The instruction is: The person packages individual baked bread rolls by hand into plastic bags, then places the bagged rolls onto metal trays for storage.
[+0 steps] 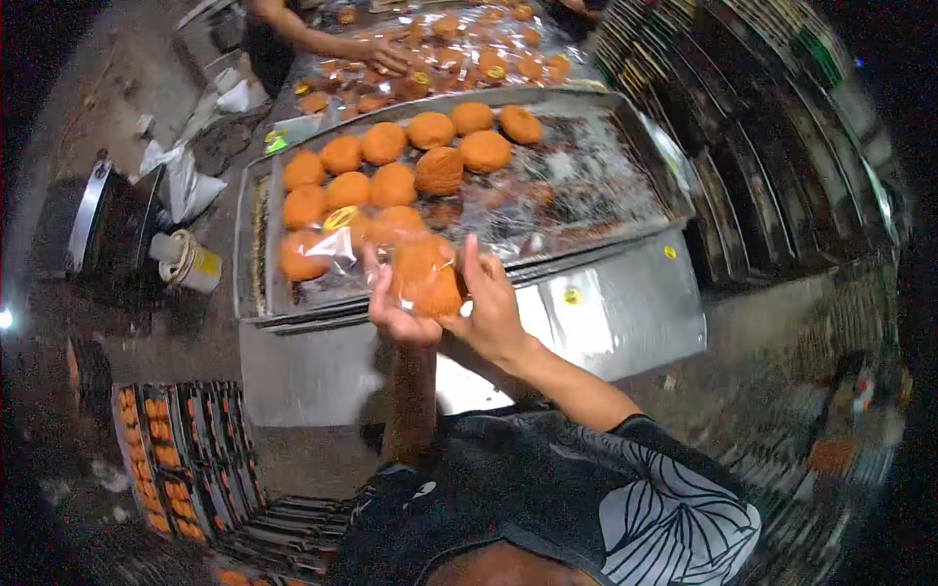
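Observation:
An orange-brown bun [427,280] in clear plastic wrapping is held between my two hands above the near edge of a large metal tray [586,256]. My left hand [403,317] cups its left side from below, fingers curled against the plastic. On the other side my right hand [491,308] presses with its thumb raised along the wrapping. The clear plastic stretches forward over the tray, with a yellow label [341,218] showing at its far left. Unwrapped buns [384,144] sit in rows on the tray's left half, one of them [439,171] tipped on its side.
Beyond the tray lie many wrapped buns [449,59], where another person's hand [384,54] reaches in. Stacked trays [762,127] stand at right, and a rack of buns [181,454] at lower left. A white bucket [200,269] is left of the metal table [645,327].

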Motion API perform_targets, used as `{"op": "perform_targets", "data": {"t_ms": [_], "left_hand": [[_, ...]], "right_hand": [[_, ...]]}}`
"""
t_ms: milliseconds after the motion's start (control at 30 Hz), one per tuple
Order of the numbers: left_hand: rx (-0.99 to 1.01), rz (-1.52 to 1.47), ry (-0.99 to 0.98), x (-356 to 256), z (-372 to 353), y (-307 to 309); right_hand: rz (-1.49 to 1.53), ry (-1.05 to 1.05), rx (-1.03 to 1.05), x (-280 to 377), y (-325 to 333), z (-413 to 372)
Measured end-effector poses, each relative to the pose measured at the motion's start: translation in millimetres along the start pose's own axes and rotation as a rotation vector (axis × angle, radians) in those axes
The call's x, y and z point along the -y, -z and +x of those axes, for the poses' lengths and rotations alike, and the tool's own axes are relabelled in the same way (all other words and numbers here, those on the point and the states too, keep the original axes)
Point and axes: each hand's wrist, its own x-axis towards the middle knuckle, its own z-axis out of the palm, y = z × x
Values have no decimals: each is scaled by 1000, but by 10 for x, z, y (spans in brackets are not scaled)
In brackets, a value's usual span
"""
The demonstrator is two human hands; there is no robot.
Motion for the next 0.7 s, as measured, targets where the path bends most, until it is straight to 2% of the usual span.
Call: {"op": "perform_targets", "data": {"t_ms": [33,67,100,167,200,233,267,300,333,367,400,433,467,500,533,567,600,633,667,700], "left_hand": [[-11,9,54,149,-59,-24],[-22,17,108,275,-104,-123],[-271,24,203,410,-165,-229],[-277,131,262,431,-223,-669],[-387,-72,398,508,-169,-429],[-391,-64,423,514,-197,-97],[-114,-46,721,466,-180,-70],[-127,191,734,596,-339,-112],[-139,427,761,682,-448,-468],[435,904,552,839,-521,-370],[835,1293,80,995,-594,-276],[785,1170,454,1266,-809,-85],[642,1042,832,1537,-1024,106],[462,969,1133,1808,-1239,296],[844,1659,655,1912,-1455,115],[979,1689,258,2215,-1727,592],[1089,1455,6,2416,-1823,941],[931,1768,69,2786,-2106,1744],[916,1667,81,2768,-2001,1562],[902,1566,100,2721,-1913,1368]], "right_hand": [[-32,-23,5,11,127,-96],[-55,-54,-88,-1,189,-62],[-65,-104,-147,-61,195,5],[99,-170,-116,-225,205,13],[204,-274,-92,-204,299,-101],[126,-300,-199,-214,379,-238],[70,-355,-143,-308,505,-314],[17,-406,-84,-437,645,-352],[185,-470,2,-588,787,-265],[465,-664,65,-804,922,-201],[291,-546,-23,-1226,933,-135],[159,-597,46,-1302,1143,189],[33,-469,-156,-1292,1213,514],[146,-341,-256,-1399,1152,779],[257,-204,-342,-1470,1116,988],[-1,-64,-261,-1547,1032,965],[67,-76,-234,-1499,1040,764],[135,-82,-206,-1394,1093,434],[117,-131,-29,-1395,1214,-53],[351,-419,136,-1289,1408,-560]]}}
